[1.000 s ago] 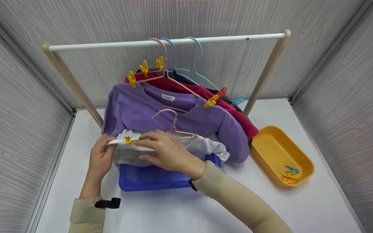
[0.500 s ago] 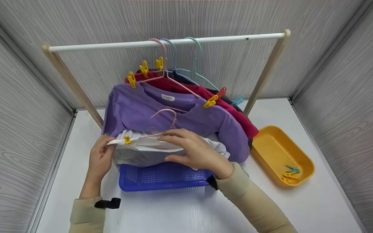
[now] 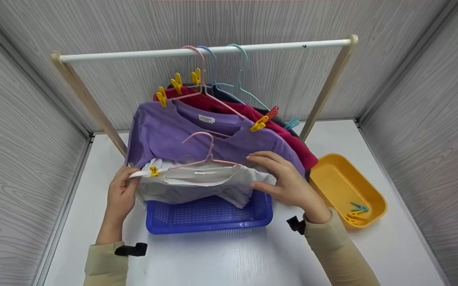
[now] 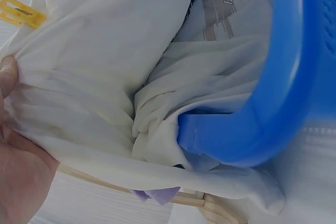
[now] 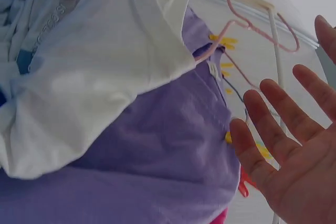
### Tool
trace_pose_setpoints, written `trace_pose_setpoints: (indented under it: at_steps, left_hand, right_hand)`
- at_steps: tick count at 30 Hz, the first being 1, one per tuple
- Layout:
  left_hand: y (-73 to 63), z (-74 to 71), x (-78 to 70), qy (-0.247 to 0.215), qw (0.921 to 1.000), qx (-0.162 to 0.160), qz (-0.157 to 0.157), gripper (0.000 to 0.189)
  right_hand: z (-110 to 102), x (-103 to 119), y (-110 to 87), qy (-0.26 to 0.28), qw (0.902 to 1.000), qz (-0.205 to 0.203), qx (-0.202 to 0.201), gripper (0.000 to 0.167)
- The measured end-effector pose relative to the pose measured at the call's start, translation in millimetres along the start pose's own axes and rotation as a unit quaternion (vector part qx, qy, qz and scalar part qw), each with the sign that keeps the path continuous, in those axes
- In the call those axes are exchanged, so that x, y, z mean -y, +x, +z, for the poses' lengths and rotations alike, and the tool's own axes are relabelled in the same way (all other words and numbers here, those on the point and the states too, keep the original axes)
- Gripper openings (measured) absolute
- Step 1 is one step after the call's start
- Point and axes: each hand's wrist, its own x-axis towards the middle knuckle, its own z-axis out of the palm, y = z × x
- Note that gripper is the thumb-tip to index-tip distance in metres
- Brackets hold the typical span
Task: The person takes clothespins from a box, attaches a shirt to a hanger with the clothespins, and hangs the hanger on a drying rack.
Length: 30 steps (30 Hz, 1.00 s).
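Observation:
A white shirt [image 3: 197, 191] with a pink hanger [image 3: 210, 158] in its neck is held up above a blue basket [image 3: 209, 228]. My left hand [image 3: 121, 191] grips the shirt's left shoulder edge, just beside a yellow clothespin [image 3: 154, 171] clipped there. At the shirt's other shoulder my right hand [image 3: 288, 183] has its fingers extended. In the right wrist view this hand [image 5: 299, 145] appears apart from the shirt [image 5: 105, 72], holding nothing. Part of the shirt hangs into the basket, seen in the left wrist view beside the blue rim [image 4: 286, 87].
Behind stands a rack with a white rail [image 3: 133, 55]. A purple shirt [image 3: 165, 131], a red garment [image 3: 304, 153] and a dark one hang there, pinned with clothespins. At right lies a yellow tub [image 3: 334, 174] holding several clothespins [image 3: 358, 207].
My right hand has moved rightward along the shirt's neckline to its right shoulder, uncovering the hanger and neck opening. The left hand keeps its grip in nearly the same place.

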Motion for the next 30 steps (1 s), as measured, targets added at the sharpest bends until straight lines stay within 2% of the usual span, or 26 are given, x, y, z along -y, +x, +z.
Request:
trace_pose_setpoints:
  at_steps: [4, 10, 14, 18, 24, 30]
  left_hand:
    - [0.1, -1.0, 0.4, 0.000, 1.0000, 0.001, 0.000, 0.008]
    - [0.5, -2.2, 1.1, -0.005, 1.0000, 0.001, 0.006, 0.009]
    - [-0.3, -2.6, 2.3, -0.003, 1.0000, 0.002, -0.001, 0.009]
    - [-1.1, -4.0, 2.8, -0.007, 0.9999, 0.001, -0.010, 0.009]
    - [-0.2, -6.4, 2.8, -0.028, 0.9995, -0.005, -0.015, 0.009]
    - [0.1, -6.7, 1.9, -0.032, 0.9992, -0.008, -0.021, 0.009]
  right_hand:
    - [-22, -10, -12.8, 0.004, 0.9990, 0.024, -0.037, 0.056]
    - [-57, 3, -25.0, 0.009, 0.9934, 0.064, -0.095, 0.051]
    - [-73, 3, -34.7, 0.008, 0.9862, 0.093, -0.137, 0.049]
    - [-88, -8, -47.3, 0.028, 0.9754, 0.151, -0.158, 0.048]
    - [-107, -37, -65.7, 0.040, 0.9588, 0.234, -0.155, 0.046]
    - [-121, -98, -94.8, -0.014, 0.9482, 0.295, -0.116, 0.047]
